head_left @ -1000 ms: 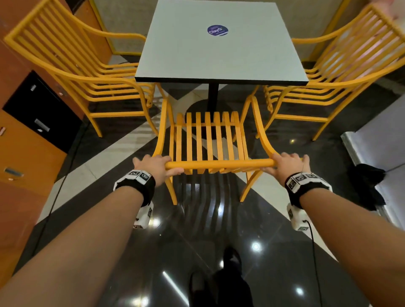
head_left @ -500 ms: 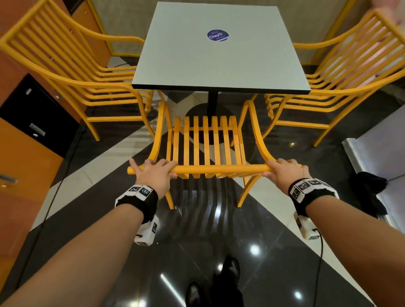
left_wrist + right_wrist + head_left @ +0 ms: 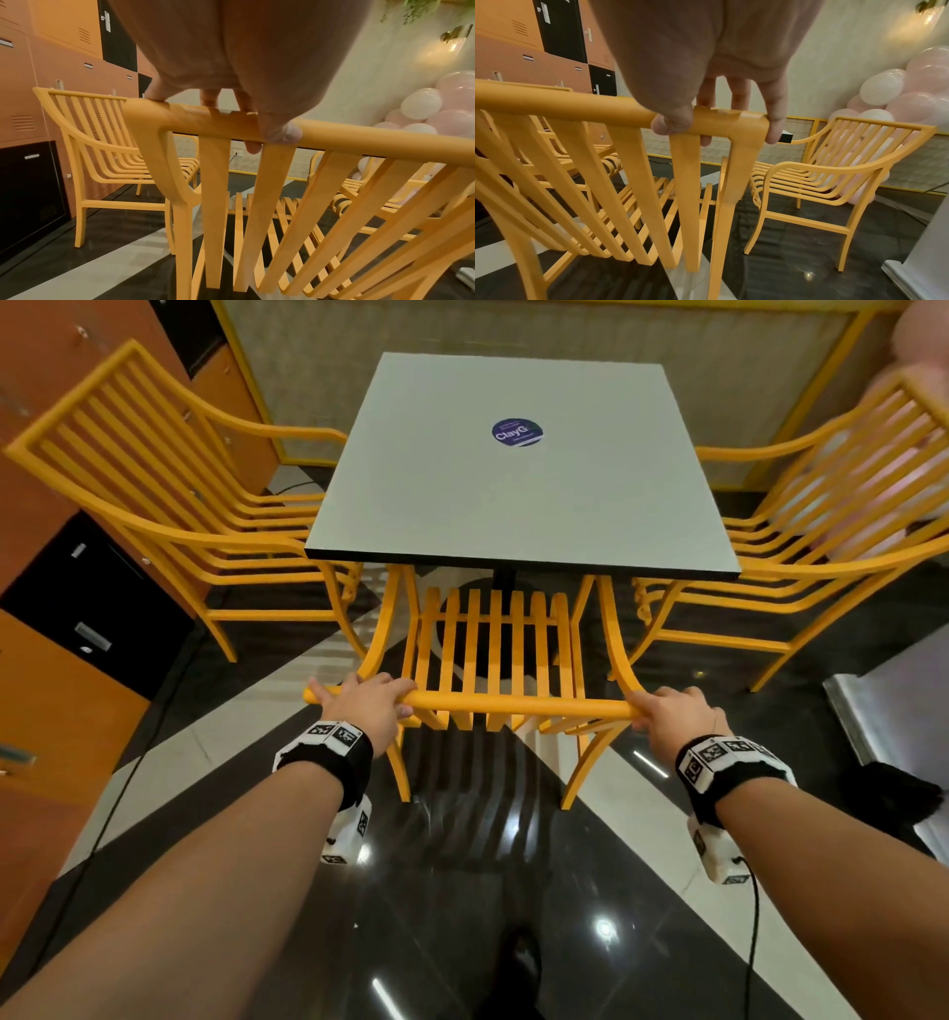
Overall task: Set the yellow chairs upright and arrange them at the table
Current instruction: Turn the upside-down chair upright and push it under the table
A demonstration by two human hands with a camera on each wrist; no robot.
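Observation:
An upright yellow slatted chair (image 3: 493, 654) stands at the near side of the grey square table (image 3: 518, 505), its seat partly under the tabletop. My left hand (image 3: 367, 703) grips the left end of its top back rail (image 3: 205, 125). My right hand (image 3: 667, 711) grips the right end of the same rail (image 3: 721, 121). Both thumbs and fingers wrap the bar. A second yellow chair (image 3: 169, 516) stands upright on the table's left. A third yellow chair (image 3: 832, 521) stands upright on the right.
Orange and black lockers (image 3: 67, 618) line the left wall. Pink and white balloons (image 3: 898, 95) sit behind the right chair. A grey block with a black cloth (image 3: 893, 793) lies at the right. The floor is glossy black with white stripes. My shoe (image 3: 518, 968) shows below.
The near chair has slid forward, its seat going further under the table. Both hands keep their hold on the top rail.

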